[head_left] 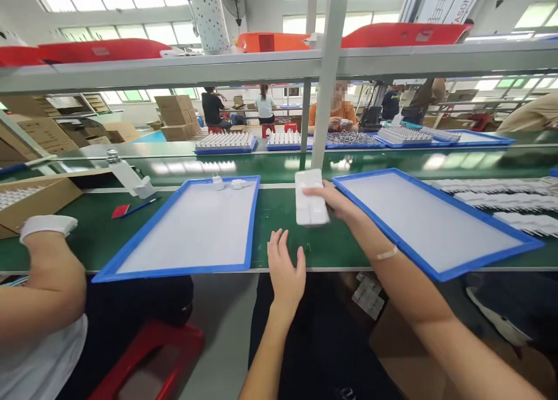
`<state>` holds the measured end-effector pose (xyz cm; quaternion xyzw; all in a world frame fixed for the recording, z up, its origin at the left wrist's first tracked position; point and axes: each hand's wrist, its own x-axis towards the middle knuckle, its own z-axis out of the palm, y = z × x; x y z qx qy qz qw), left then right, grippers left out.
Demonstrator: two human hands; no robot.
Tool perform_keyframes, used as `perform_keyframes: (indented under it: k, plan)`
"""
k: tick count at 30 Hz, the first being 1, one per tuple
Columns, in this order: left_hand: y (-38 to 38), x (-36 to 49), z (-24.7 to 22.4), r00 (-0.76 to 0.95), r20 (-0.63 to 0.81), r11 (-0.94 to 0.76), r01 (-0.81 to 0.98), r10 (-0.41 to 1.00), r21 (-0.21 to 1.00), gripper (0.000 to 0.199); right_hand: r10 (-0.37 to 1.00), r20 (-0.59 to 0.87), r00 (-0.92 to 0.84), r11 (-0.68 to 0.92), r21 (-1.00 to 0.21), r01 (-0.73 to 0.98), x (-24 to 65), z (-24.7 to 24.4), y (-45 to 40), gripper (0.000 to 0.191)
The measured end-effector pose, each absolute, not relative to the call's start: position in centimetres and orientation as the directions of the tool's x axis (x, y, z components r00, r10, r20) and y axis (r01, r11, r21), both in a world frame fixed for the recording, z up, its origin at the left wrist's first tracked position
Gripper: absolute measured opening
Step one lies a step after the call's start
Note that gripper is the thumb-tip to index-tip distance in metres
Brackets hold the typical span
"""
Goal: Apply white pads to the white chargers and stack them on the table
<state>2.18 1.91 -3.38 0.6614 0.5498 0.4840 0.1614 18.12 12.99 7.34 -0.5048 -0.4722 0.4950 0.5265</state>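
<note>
My right hand [335, 200] grips a flat white rectangular plastic piece [311, 205], thumb across its face, held up over the green bench [279, 205]. What exact kind of piece it is I cannot make out. Below and to the left of it, my left hand [286, 266] hovers at the bench's front edge with fingers spread and nothing in them. A tiny thin bit of wire [308, 247] lies on the green surface just right of my left fingers. On my right wrist is a pale band [387, 253].
Blue-rimmed white trays flank me: the left tray [187, 228] bears two small white plug-like parts [238, 184]; the right tray [431, 222] is angled. Rows of white parts [492, 196] lie farther right. A co-worker's arm [52, 260] is at left. A metal post [325, 74] rises ahead.
</note>
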Motion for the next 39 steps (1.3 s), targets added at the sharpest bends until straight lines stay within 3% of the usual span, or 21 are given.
perform_keyframes:
  k: [3, 6, 10, 13, 18, 20, 23, 30, 32, 33, 36, 38, 39]
  plan:
    - [2.9, 1.6, -4.6, 0.040, 0.476, -0.291, 0.835, 0.879, 0.467, 0.037, 0.997, -0.025, 0.069, -0.036, -0.985, 0.167, 17.5, 8.5, 19.3, 0.027]
    - [3.0, 1.6, -5.1, 0.113, 0.482, -0.285, 0.910, 0.869, 0.301, 0.039, 0.983, 0.081, 0.163, 0.014, -0.927, 0.374, 16.0, 8.9, 23.7, 0.036]
    - [2.7, 1.9, -5.1, 0.115, 0.490, -0.264, 0.932, 0.864, 0.247, 0.041, 0.944, 0.273, 0.186, 0.110, -0.789, 0.604, 13.4, 7.3, 25.9, 0.043]
    - [2.7, 1.9, -5.0, 0.118, 0.490, -0.264, 0.934, 0.864, 0.240, 0.042, 0.943, 0.310, 0.118, 0.126, -0.664, 0.737, 11.6, 4.4, 25.2, 0.049]
    - [2.7, 2.3, -4.8, 0.120, 0.471, -0.254, 0.939, 0.874, 0.232, 0.044, 0.960, 0.278, -0.024, 0.165, -0.498, 0.851, 10.3, 1.2, 22.9, 0.104]
    - [2.8, 2.5, -4.6, 0.110, 0.460, -0.239, 0.943, 0.881, 0.233, 0.045, 0.969, 0.246, -0.040, 0.159, -0.486, 0.859, 10.4, 1.5, 22.5, 0.115]
    - [2.9, 2.6, -4.6, 0.122, 0.455, -0.249, 0.940, 0.882, 0.232, 0.045, 0.981, 0.185, -0.055, 0.147, -0.532, 0.834, 11.3, 3.3, 22.7, 0.111]
    - [3.2, 2.5, -4.0, 0.160, 0.418, -0.270, 0.938, 0.894, 0.217, 0.047, 0.970, 0.214, -0.112, 0.236, -0.746, 0.622, 18.0, 8.6, 17.8, 0.066]
    - [3.4, 2.6, -3.4, 0.172, 0.401, -0.279, 0.933, 0.900, 0.227, 0.047, 0.966, 0.218, -0.141, 0.259, -0.810, 0.527, 21.6, 9.0, 12.9, 0.054]
    - [3.4, 2.7, -3.1, 0.182, 0.402, -0.294, 0.927, 0.897, 0.235, 0.047, 0.945, 0.236, -0.226, 0.306, -0.884, 0.355, 23.8, 8.7, 9.9, 0.051]
    - [3.5, 3.8, -2.1, 0.249, 0.464, -0.402, 0.877, 0.850, 0.265, 0.045, 0.889, 0.193, -0.415, 0.203, -0.979, -0.019, 29.8, 5.3, 0.8, 0.063]
    - [3.7, 4.9, -1.7, 0.306, 0.532, -0.507, 0.814, 0.790, 0.285, 0.043, 0.881, -0.022, -0.472, -0.058, -0.996, -0.061, 32.7, 1.0, -4.1, 0.087]
    - [3.8, 5.6, -1.6, 0.331, 0.565, -0.557, 0.779, 0.755, 0.288, 0.042, 0.906, -0.101, -0.411, -0.126, -0.991, -0.034, 33.7, -1.6, -5.9, 0.090]
